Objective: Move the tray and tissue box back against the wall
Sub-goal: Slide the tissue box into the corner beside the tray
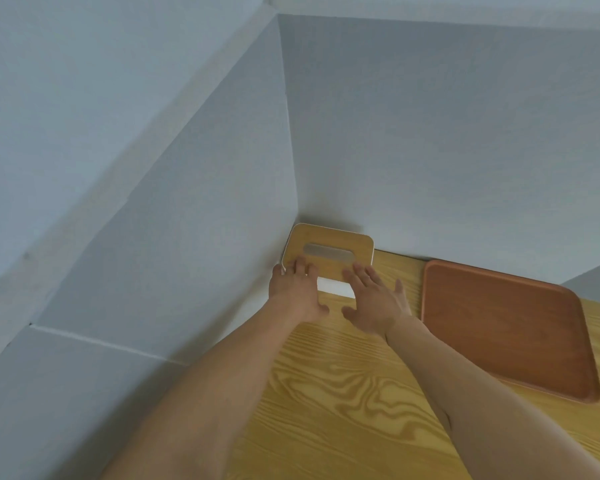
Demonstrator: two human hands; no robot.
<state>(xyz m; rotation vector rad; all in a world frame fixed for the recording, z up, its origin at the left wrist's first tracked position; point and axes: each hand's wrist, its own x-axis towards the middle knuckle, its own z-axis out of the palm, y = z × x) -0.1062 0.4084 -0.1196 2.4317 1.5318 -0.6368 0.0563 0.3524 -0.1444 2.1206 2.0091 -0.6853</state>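
Head view, one entry.

Item 1: tissue box (328, 252), wood-look lid w/ slot, white sides. Sits in the corner just beyond the fingertips, back edge at the rear wall (447, 150), left end close to the side wall (194, 209). Whether it touches either wall can't be confirmed from this angle; prob. flush or nearly.

Item 2: left hand (297, 294), fingers (300, 266) extended and together, flat on the lid's near-left edge; thumb tucked toward the white front. Not clamped on anything, a flat push contact.

Item 3: right hand (374, 304), fingers (362, 277) spread apart, tips on the lid's near-right edge, palm lifted off the surface (343, 393). Also no grip. Two open hands at both ends likely serve to press the box squarely into the corner w/o skewing it.

Item 4: tray (506, 327), reddish-brown, empty, just right of the right-hand fingers, apart from the box. Far-left corner near the rear wall; long side runs back toward the camera at a slant, so prob. not yet squared up.

Status est.: box about done; tray appears to need attention next.
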